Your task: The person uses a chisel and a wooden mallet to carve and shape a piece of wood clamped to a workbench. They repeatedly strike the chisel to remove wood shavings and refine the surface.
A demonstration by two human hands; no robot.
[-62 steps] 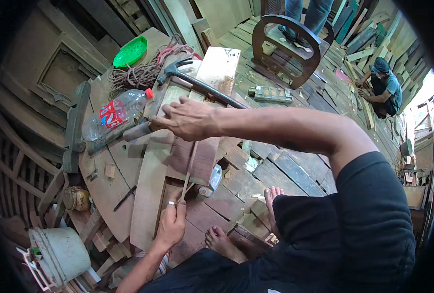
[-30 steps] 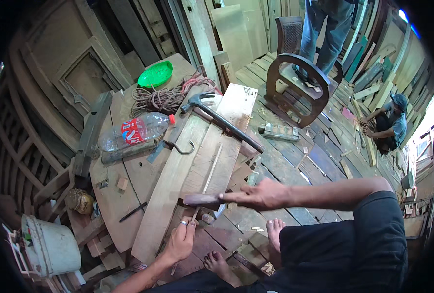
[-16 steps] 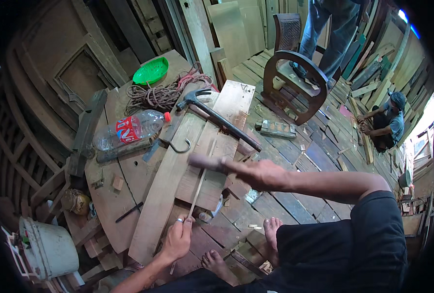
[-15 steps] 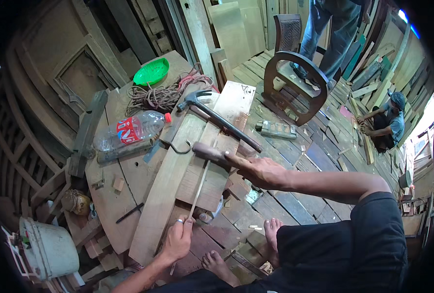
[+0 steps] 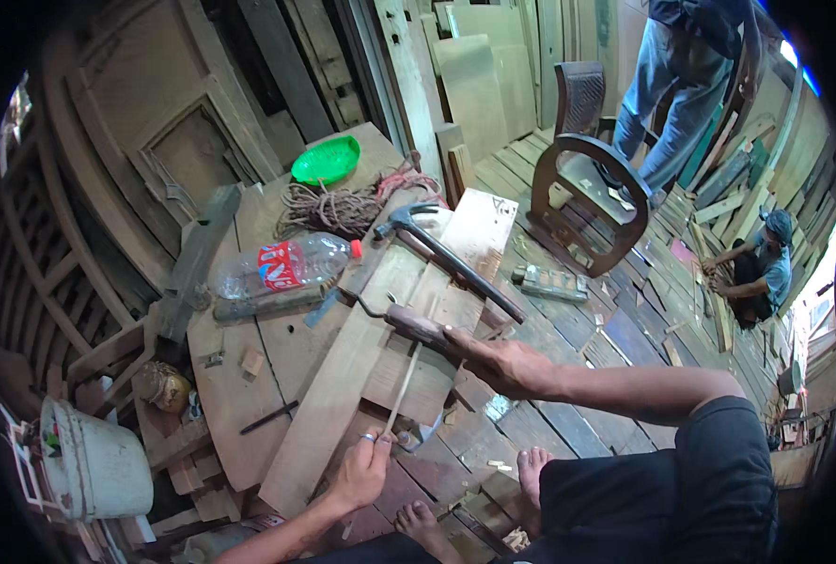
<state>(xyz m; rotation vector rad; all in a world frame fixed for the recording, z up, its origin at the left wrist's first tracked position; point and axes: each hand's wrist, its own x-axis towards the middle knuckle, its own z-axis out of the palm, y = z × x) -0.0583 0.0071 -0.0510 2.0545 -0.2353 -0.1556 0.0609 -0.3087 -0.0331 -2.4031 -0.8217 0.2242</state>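
My left hand (image 5: 359,475) is closed around the lower part of a thin wooden stick (image 5: 403,387), pinching it between thumb and fingers. The stick slants up across a light board to beneath the tool in my right hand (image 5: 512,367). That hand grips a hooked tool (image 5: 416,325) with a thick brown wooden handle and a bent dark metal end pointing left. Whether the tool touches the stick is hard to make out. A claw hammer (image 5: 460,268) with a dark handle lies on the boards just beyond. Under both hands is a long pale plank (image 5: 319,414).
On the wooden worktop (image 5: 225,414) lie a plastic bottle (image 5: 291,263), a rope coil (image 5: 328,211), a green basket (image 5: 326,160) and a black pen-like rod (image 5: 269,417). A white bucket (image 5: 93,461) stands left. A chair frame (image 5: 587,202) and two people are beyond.
The view has shifted, so the bench appears lower and further right. The hooked tool has turned in my right hand, its metal end showing less of its curve. Both hands keep their holds.
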